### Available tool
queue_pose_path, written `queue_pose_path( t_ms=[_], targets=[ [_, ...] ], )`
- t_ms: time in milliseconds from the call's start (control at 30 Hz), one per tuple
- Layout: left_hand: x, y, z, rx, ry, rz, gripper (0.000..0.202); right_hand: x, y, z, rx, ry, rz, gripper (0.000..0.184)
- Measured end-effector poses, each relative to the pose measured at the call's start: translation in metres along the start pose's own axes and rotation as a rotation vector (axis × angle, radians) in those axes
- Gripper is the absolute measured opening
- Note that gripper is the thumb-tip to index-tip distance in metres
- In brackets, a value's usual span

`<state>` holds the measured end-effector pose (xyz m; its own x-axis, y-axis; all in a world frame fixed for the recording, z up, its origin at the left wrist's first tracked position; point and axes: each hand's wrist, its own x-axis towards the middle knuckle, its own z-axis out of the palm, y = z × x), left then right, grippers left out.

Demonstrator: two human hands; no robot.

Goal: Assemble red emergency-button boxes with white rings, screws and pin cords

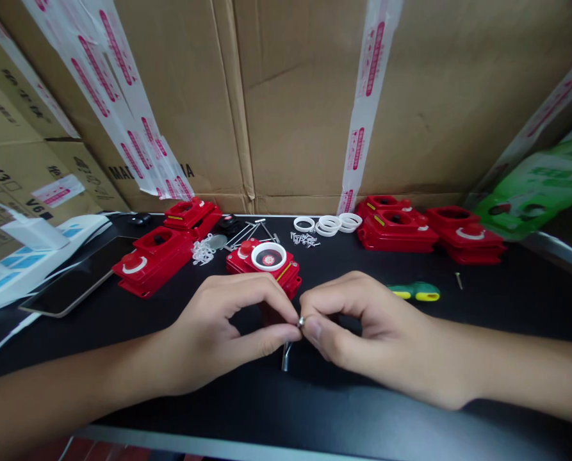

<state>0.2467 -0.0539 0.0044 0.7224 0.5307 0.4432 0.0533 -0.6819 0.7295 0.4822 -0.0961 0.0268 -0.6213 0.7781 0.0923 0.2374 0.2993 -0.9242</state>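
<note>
Head view. Left hand [211, 333] and right hand [386, 330] meet near frame centre; on each, thumb and index finger are pinched nearly closed on 1 small silver metal part [300, 323]. Bent metal rod [286, 356] shows just below; cannot tell if joined to it. Red housing [289, 276] lies behind, at centre. Risk (judged): fingertip-only hold, so a slip could drop the part; among the loose screws [305, 239] above centre it could be hard to spot.
</note>
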Motion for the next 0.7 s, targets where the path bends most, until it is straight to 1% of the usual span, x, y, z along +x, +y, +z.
queue_pose_path(
  t_ms=[400,500,600,700],
  targets=[
    [0.001,0.0,0.0,0.0,-0.002,0.031,0.007,-0.001,-0.003,-0.001,-0.076,-0.022,0.025,0.035],
    [0.0,0.0,0.0,0.007,0.006,0.054,0.008,-0.002,-0.007,-0.002,-0.149,-0.025,0.04,0.035],
    [0.0,-0.002,0.001,0.002,0.038,0.075,0.009,-0.003,-0.012,-0.003,-0.249,-0.014,0.055,0.038],
    [-0.001,-0.003,0.003,-0.045,0.069,0.025,0.012,-0.003,-0.014,-0.003,-0.298,0.006,0.076,0.038]
  ],
)
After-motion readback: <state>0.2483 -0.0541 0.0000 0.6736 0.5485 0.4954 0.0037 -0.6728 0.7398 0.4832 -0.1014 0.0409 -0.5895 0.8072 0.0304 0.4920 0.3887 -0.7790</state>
